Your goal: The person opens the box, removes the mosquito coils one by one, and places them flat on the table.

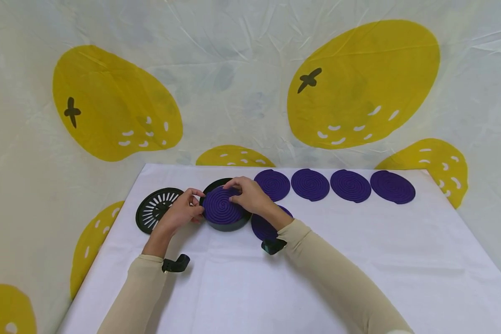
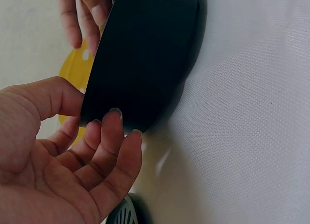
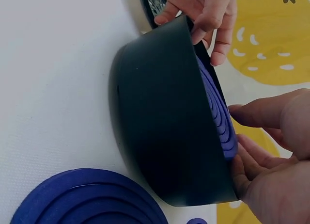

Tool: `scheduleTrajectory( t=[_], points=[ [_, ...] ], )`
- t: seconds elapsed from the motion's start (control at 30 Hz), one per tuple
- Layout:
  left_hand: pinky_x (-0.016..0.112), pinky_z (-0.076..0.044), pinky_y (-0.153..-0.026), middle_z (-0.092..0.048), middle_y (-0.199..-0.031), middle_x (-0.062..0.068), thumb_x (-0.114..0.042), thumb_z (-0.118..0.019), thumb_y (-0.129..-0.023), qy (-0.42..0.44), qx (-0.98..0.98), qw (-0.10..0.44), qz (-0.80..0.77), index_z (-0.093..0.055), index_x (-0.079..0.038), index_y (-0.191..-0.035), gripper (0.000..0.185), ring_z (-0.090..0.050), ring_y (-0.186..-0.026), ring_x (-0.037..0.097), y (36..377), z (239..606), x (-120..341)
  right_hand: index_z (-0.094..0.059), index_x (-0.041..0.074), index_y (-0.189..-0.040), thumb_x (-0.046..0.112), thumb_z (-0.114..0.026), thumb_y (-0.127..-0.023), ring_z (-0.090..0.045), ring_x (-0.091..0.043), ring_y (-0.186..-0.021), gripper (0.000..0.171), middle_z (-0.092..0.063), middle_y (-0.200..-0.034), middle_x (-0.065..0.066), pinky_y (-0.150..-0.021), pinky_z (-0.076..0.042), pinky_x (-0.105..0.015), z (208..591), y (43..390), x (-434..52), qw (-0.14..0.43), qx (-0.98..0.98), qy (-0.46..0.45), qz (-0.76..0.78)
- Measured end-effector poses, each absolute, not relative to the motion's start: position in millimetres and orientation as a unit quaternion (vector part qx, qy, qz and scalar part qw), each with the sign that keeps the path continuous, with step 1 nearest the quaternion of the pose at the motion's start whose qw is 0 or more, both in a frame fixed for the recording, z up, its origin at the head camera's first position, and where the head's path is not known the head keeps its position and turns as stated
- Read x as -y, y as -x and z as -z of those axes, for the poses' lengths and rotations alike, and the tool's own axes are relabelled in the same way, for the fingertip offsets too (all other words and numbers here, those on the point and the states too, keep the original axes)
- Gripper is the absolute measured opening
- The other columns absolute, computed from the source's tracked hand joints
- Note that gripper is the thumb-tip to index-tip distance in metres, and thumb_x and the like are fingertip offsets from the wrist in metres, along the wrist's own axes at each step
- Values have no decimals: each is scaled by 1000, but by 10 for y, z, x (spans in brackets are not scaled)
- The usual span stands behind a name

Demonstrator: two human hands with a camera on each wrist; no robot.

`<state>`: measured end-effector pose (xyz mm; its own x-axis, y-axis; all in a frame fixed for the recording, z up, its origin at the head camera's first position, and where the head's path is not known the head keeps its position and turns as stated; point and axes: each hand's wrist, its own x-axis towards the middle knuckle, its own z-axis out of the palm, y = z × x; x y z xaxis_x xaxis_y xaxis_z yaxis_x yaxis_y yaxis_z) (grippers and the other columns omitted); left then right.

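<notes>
A purple spiral coil (image 1: 222, 207) lies in a round black holder (image 1: 227, 224), which stands on the white-covered surface (image 1: 359, 260) toward its far left part. The right hand (image 1: 250, 195) rests on top of the coil with its fingers laid over the far edge, lightly bent, pressing rather than clasping. The left hand (image 1: 183, 209) holds the holder's left rim, thumb and fingertips pinching the black wall; the left wrist view shows those fingertips (image 2: 116, 132) curled against the dark side.

Just left of the holder lies a black slotted lid (image 1: 155, 208), flat on the cloth. Another purple coil (image 1: 264, 227) lies partly under the right forearm, touching the holder's right side. Four more purple coils (image 1: 330, 185) sit in a row along the far edge.
</notes>
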<state>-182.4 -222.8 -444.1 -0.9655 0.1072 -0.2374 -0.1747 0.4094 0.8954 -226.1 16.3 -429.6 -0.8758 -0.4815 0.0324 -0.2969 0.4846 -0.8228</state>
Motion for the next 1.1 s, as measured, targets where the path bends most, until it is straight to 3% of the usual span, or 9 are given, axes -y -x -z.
scheduleTrajectory(
  t=[0.2, 0.33, 0.47, 0.93, 1.1],
  points=[
    [42, -59, -69, -48, -91, 9, 2, -61, -90, 19, -832, 127, -539, -48, -3, -131, 44, -65, -78, 28, 1817, 4436, 2221, -71, 10, -118, -2, -73, -89, -58, -25, -130, 31, -60, -133, -10, -110, -45, -39, 4263, 2247, -174, 102, -857, 224, 452],
    [41, -60, -69, -47, -91, 9, 2, -61, -90, 20, -833, 126, -538, -48, -4, -131, 43, -65, -78, 28, 1812, 4435, 2221, -72, 12, -117, 2, -75, -89, -62, -20, -103, 30, -67, -116, -8, -96, -49, -35, 4237, 2239, -193, 92, -867, 218, 439],
    [41, -59, -69, -47, -91, 8, 2, -60, -90, 19, -832, 127, -540, -48, -3, -132, 43, -65, -78, 28, 1813, 4442, 2226, -72, 13, -119, 5, -77, -88, -50, -18, -82, 32, -65, -99, -6, -82, -44, -33, 4210, 2239, -219, 85, -871, 221, 430],
    [40, -59, -67, -47, -90, 8, 4, -60, -91, 11, -828, 125, -546, -46, 0, -134, 46, -67, -76, 27, 1821, 4444, 2232, -72, 17, -117, 6, -79, -87, -55, -17, -90, 33, -62, -100, -2, -80, -45, -31, 4197, 2270, -286, 92, -872, 217, 428],
    [38, -58, -68, -46, -91, 8, 3, -60, -91, 16, -832, 127, -540, -47, -2, -133, 44, -67, -76, 26, 1825, 4452, 2230, -66, 16, -129, 5, -78, -87, -57, -18, -94, 45, -64, -101, -3, -84, -46, -33, 4177, 2262, -299, 99, -870, 221, 429]
  ],
)
